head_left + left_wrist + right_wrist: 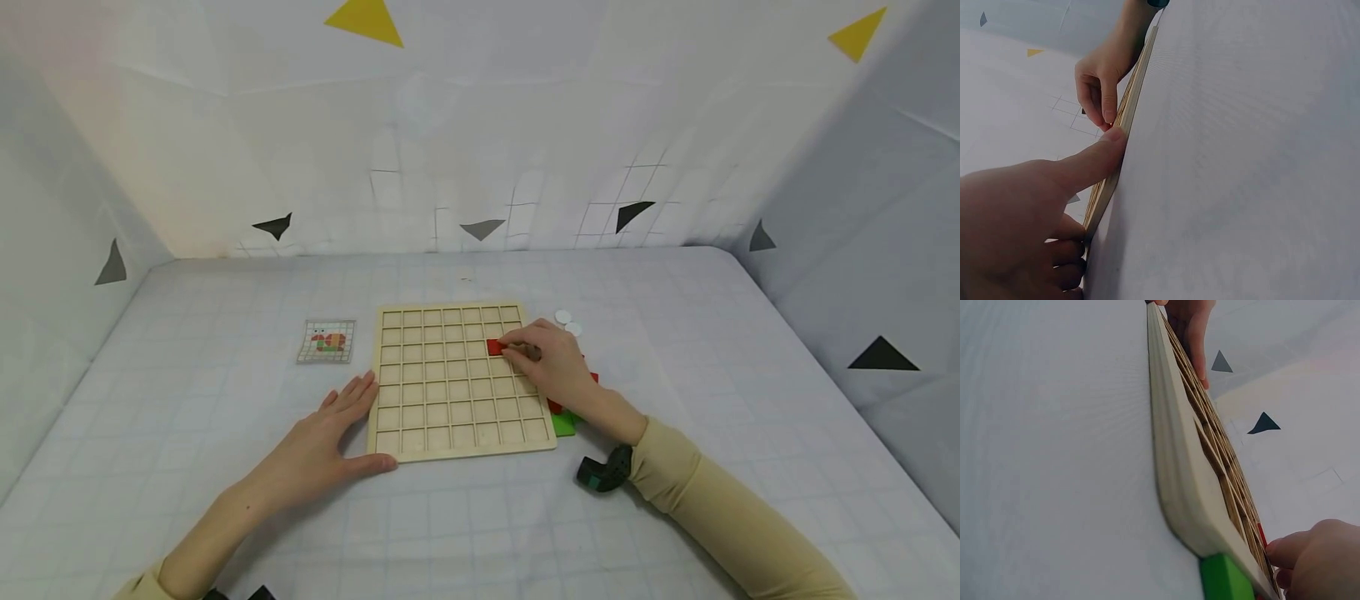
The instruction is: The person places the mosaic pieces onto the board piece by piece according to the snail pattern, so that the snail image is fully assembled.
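Pinching a red tile [493, 347] by its right edge between thumb and forefinger, the right hand [553, 360] reaches in over the right side of the wooden grid board [435, 395], the tile lying just to the left of those fingertips. It sits at a cell in the third row from the far edge, toward the right; whether it is fully seated, I cannot tell. The left hand [324, 442] is open, its fingers stretched against the board's left edge and its thumb reaching along the near edge by the corner, so the tile is well apart from it, across the grid. In the left wrist view, that thumb rests on the rim. On the tabletop [480, 533], a small card [326, 342] with a coloured picture on a grid lies left of the board, beyond the left hand. Two white discs [573, 328] lie past the right hand, close together. More red pieces [555, 407] show partly from behind that hand, and a green piece [563, 426] lies beside the board's near right corner. A dark wrist device [606, 469] sits by the right cuff of a beige sleeve [720, 500].
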Tool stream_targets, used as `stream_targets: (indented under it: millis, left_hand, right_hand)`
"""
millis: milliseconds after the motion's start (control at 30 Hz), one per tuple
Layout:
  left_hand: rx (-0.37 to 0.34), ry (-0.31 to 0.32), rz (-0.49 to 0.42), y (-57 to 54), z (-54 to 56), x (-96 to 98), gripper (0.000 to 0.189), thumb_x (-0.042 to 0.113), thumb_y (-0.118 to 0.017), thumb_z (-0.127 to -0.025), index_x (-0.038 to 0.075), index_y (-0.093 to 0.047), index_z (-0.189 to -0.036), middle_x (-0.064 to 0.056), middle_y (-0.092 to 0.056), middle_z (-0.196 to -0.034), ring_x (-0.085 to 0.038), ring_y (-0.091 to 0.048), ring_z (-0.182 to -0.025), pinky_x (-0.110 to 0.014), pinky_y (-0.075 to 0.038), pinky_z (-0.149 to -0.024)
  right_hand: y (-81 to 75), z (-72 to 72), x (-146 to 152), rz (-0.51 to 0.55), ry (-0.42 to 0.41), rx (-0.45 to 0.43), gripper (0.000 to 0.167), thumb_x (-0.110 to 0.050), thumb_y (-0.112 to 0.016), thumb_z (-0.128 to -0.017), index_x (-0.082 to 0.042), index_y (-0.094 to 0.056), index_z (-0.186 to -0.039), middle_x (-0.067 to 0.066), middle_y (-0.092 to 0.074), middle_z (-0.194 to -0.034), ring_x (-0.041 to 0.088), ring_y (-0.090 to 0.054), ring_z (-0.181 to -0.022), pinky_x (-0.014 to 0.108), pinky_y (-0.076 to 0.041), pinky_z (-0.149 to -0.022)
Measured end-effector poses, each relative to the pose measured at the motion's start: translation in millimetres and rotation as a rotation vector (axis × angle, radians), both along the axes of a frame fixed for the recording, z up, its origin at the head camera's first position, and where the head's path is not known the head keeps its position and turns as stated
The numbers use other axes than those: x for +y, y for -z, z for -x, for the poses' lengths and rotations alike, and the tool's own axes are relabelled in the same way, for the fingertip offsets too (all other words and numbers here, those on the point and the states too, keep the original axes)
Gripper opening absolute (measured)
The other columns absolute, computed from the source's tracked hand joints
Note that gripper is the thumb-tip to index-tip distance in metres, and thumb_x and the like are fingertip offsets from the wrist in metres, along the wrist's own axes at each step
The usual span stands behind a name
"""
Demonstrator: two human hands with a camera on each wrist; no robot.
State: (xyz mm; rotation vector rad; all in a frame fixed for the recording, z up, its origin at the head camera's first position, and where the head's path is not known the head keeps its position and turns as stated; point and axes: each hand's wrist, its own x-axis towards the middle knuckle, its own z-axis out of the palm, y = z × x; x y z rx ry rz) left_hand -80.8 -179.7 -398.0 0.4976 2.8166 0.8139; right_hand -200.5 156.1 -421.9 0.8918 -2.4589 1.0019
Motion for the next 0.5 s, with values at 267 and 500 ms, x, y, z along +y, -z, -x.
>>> stream_targets:
  millis: [267,500]
  left_hand:
    - [-0.013,-0.005,-0.004,-0.1,0.2,-1.5,0.109,0.065,-0.073,-0.078,0.010,-0.026,-0.159,-0.004,-0.020,-0.167,-0.028,-0.018,-0.154,-0.055,-0.017,-0.125]
    - [-0.006,-0.004,0.002,0.0,0.5,-0.5,0.108,0.065,-0.073,-0.078,0.008,-0.027,-0.158,-0.005,-0.020,-0.167,-0.029,-0.019,-0.154,-0.055,-0.017,-0.125]
  right_hand:
    - [1.5,1.3,-1,0.002,-0.006,-0.002,0.015,-0.008,-0.079,-0.085,-0.010,-0.078,-0.101,0.003,-0.070,-0.087,0.015,-0.055,-0.072,0.025,-0.046,-0.058]
    - [-13.5,5.3,16,0.008,0.012,-0.003,0.018,-0.006,-0.079,-0.085,-0.007,-0.077,-0.103,0.007,-0.073,-0.091,0.021,-0.060,-0.076,0.030,-0.051,-0.058]
